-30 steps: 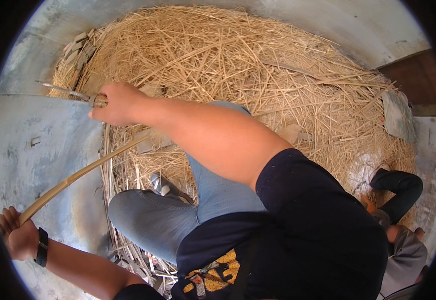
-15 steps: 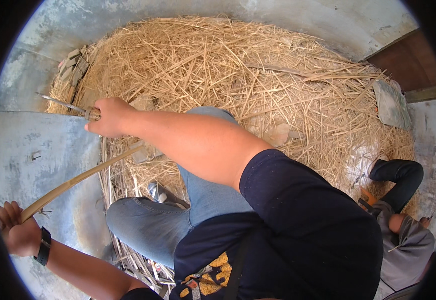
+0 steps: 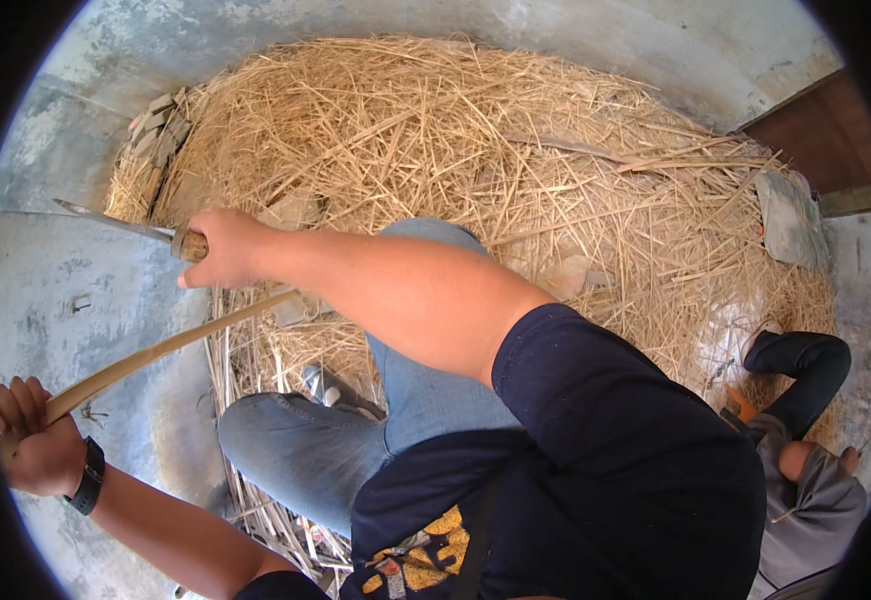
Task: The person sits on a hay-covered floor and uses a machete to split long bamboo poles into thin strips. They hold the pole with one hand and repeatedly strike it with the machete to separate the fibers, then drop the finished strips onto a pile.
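Note:
My left hand point(image 3: 41, 440), with a dark watch on its wrist, is closed round one end of a long pale bamboo strip point(image 3: 161, 350). The strip slants up to the right, its far end under my right forearm. Reaching across to the left, my right hand point(image 3: 226, 248) grips the wooden handle of a knife point(image 3: 121, 222). Its narrow metal blade points left, above the strip and apart from it. Part of the handle is hidden inside my fist.
Bamboo shavings point(image 3: 406, 130) lie in a wide heap before me. Grey walls point(image 3: 66, 300) stand left and behind. Bricks point(image 3: 164, 130) are stacked at the far left. A co-worker point(image 3: 806, 480) sits at the right, near a greenish slab point(image 3: 791, 220).
My right hand has shifted slightly down and right. The knife has turned, so more of its blade's flat side shows. The bamboo strip's held end has risen a little with my left hand.

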{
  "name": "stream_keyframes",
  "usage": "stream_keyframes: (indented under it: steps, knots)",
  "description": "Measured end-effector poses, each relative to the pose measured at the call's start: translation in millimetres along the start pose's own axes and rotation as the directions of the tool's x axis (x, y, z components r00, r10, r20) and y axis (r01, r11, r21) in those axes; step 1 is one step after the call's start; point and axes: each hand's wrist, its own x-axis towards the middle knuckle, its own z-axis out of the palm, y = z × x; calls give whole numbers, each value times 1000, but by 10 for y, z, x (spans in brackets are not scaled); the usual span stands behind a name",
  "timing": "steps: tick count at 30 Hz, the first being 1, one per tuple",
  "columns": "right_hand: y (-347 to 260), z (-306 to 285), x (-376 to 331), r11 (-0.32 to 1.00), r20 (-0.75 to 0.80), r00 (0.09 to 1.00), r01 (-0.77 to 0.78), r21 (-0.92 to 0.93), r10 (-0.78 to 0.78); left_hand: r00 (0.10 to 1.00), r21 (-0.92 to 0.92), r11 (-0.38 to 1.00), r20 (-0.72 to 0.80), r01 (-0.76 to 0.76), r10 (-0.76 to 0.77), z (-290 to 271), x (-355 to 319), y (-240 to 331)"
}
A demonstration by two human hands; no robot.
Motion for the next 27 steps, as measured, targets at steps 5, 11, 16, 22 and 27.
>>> stream_keyframes:
  steps: [5, 11, 16, 22, 27]
  knots:
    - [-85, 193, -102, 981, 32, 999, -33, 191, 27, 996, 45, 999, -83, -9, 13, 229, -50, -45]
    - [-167, 363, -142, 935, 121, 992, -3, 354, -42, 998, -38, 998, -46, 44, -46, 343, -12, -81]
    - [-388, 445, -111, 876, 215, 973, -32, 482, -82, 953, 28, 997, -296, 78, -66, 1066, -206, -160]
    - [-403, 312, -109, 981, 157, 985, 47, 189, -77, 973, -123, 977, 180, 171, -148, 1146, -63, -237]
    - [-477, 214, -169, 977, 80, 989, 111, 182, -128, 765, -34, 996, 642, 84, -42, 449, 442, -298]
